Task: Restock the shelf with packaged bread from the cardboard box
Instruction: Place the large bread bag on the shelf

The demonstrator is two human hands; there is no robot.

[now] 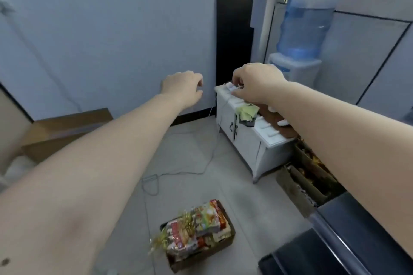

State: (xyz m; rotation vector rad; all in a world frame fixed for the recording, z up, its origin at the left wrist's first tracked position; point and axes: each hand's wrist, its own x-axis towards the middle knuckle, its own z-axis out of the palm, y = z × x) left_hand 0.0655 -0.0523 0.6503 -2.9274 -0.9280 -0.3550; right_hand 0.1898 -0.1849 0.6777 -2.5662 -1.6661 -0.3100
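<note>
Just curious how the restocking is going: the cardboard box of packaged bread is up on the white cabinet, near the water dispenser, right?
Not quite. The head view shows the cardboard box of packaged bread sitting on the floor, below the arms. The white cabinet does stand near the water dispenser.

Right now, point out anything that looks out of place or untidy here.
A thin white cable trails loose across the floor from the white cabinet. A crumpled yellow-green cloth hangs over the cabinet's front edge. The cardboard box is overfilled, with bread packages piled above its rim.
</note>
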